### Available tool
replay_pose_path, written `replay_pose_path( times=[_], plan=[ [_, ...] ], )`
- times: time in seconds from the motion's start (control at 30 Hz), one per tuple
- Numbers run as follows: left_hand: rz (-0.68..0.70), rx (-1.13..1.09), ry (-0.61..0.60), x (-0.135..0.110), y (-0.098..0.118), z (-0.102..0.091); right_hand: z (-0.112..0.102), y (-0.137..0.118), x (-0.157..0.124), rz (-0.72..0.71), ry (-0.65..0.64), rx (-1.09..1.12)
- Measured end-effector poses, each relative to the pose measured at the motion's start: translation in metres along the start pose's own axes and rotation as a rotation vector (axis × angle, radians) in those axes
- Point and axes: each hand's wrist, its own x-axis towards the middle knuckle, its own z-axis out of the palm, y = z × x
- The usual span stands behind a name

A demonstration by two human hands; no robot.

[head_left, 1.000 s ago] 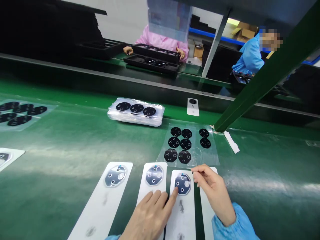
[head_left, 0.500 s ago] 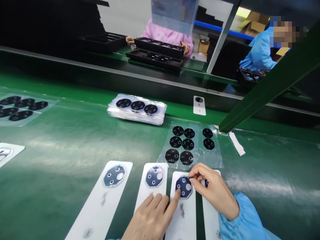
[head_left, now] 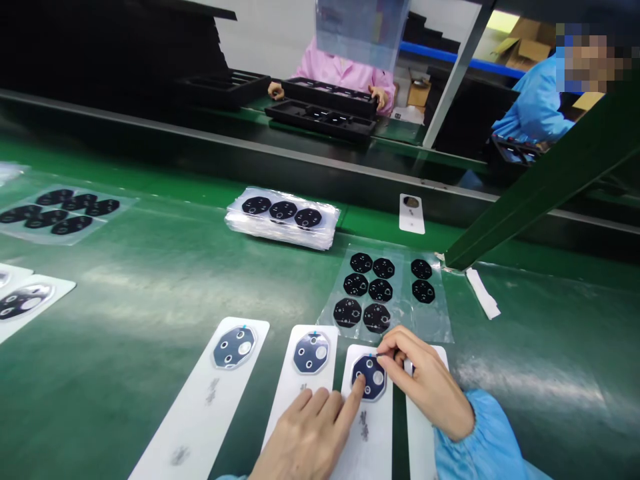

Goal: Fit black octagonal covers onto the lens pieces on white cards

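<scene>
A white panel (head_left: 370, 437) with dark marks lies before me, bearing a dark blue octagonal plate (head_left: 371, 389) with round holes and a pale disc. My left hand (head_left: 313, 427) presses its stretched index fingertip on the left side of this plate; the other fingers are bent over the panels. At the plate's upper right edge, the thumb and index finger of my right hand (head_left: 425, 380) pinch together. A tiny dark bit shows at these fingertips, too small to name. Part of another white panel (head_left: 420, 440) is hidden beneath my right hand.
Two similar panels stand to the left, the nearer one (head_left: 295, 383) beside my hand. Behind lie a clear sheet (head_left: 400, 320) with black octagonal pieces and a stack of such sheets (head_left: 280, 233). A green post (head_left: 500, 213) rises at right. Co-workers sit beyond the partition.
The view has shifted slightly left, so the scene sits further right. Both hands keep nearly the same pose at the octagonal plate.
</scene>
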Motion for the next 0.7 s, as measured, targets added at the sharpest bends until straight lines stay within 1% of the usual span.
replay_pose_path(
  times=[0.13,0.3,0.47,0.53,0.7],
  plan=[
    [-0.004,-0.014,-0.014,0.000,0.002,0.003,0.000,0.000,0.000,0.000,-0.006,-0.006],
    [-0.036,-0.009,0.025,0.000,0.006,0.004,-0.001,-0.002,-0.001,-0.014,-0.023,-0.011],
    [-0.043,-0.001,-0.053,-0.003,0.010,-0.004,-0.003,-0.007,0.001,-0.012,-0.071,-0.049],
    [-0.042,0.022,-0.066,-0.003,0.012,-0.006,-0.004,-0.009,0.003,-0.017,-0.088,-0.050],
    [-0.049,0.086,-0.042,-0.001,0.018,-0.003,-0.005,-0.009,0.008,-0.037,-0.102,-0.079]
  ],
)
